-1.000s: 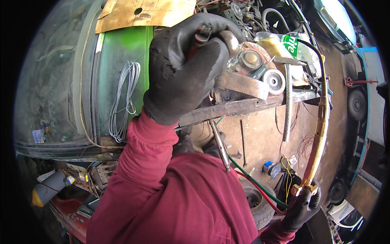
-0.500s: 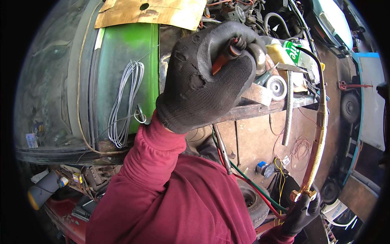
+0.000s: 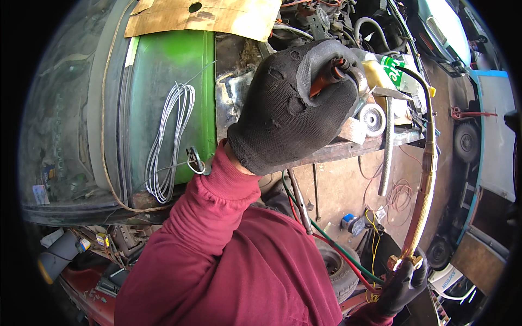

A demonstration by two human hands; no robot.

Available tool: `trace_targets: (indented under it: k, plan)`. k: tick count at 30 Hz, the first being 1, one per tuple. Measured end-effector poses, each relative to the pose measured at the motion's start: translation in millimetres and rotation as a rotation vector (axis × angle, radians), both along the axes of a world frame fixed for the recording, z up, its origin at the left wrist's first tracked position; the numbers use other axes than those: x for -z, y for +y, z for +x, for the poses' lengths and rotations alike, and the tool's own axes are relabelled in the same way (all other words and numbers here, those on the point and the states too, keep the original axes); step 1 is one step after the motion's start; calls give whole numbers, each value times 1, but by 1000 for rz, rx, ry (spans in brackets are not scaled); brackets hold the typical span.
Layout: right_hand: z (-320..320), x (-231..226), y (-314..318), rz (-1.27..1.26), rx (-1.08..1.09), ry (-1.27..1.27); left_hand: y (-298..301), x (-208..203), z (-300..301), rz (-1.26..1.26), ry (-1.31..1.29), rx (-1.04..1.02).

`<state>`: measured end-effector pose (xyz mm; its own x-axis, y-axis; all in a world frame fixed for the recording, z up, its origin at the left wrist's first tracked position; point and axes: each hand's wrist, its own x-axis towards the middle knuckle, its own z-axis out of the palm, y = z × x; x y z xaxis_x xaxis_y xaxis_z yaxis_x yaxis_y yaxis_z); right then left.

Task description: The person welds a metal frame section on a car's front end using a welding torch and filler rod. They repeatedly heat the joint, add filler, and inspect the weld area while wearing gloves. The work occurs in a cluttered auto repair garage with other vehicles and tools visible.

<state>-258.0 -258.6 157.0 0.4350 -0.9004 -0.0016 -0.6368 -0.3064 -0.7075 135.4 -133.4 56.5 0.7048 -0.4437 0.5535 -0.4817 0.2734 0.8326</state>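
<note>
Left hand (image 3: 296, 108) high and curled, right hand (image 3: 399, 290) low.

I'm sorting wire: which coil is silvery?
The coil on the green panel, left of your left hand; the floor coil is reddish.

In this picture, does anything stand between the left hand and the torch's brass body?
Yes, the hammer and the round disc appear between the left hand and the brass body; relative heights are unclear.
</note>
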Motion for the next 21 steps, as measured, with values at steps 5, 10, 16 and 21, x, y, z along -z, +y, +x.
trace_targets:
  k: [5, 10, 16, 21]
  plan:
    - [7, -3, 6, 54, -7, -48, -8, 2, 3, 107, 136, 45]
    - [8, -21, 6, -111, -82, 141, -33, 10, 15, 207, -56, -100]
    - [17, -82, 21, -245, -105, 344, -47, 20, 21, 5, 19, -117]
    - [21, -110, 26, -303, -204, 460, -21, 10, 5, 16, 157, 13]
